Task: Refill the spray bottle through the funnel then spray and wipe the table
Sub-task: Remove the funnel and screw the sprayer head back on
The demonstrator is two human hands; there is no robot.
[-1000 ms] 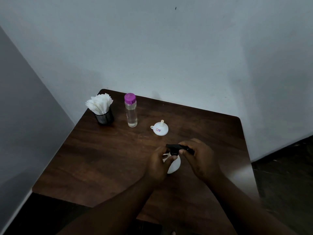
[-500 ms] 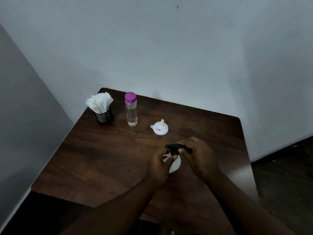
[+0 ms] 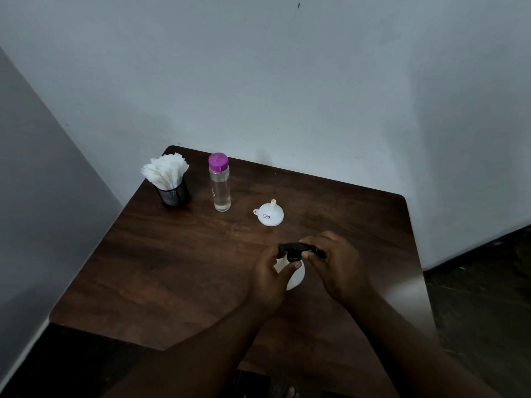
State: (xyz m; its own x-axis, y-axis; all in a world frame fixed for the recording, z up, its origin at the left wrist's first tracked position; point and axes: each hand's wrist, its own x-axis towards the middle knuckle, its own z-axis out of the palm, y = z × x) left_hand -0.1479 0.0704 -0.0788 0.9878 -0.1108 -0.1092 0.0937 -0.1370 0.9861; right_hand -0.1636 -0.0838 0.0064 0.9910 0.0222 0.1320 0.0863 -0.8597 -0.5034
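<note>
Hands twist the top of the small white plastic spray bottle [image 3: 296,275] near the table's front.

The left hand [image 3: 271,278] wraps the bottle; the right hand [image 3: 334,264] pinches its black trigger top [image 3: 297,249]. A slip could tip it off the dark wooden table [image 3: 178,268].

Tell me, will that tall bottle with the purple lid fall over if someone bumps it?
Probably, quite easily. The bottle with the purple lid stands upright, tall and narrow on a small base, so a sideways bump would likely tip it. It looks nearly full of clear liquid, so it is likely heavyish. On its side, its round body may roll across the table.
</note>
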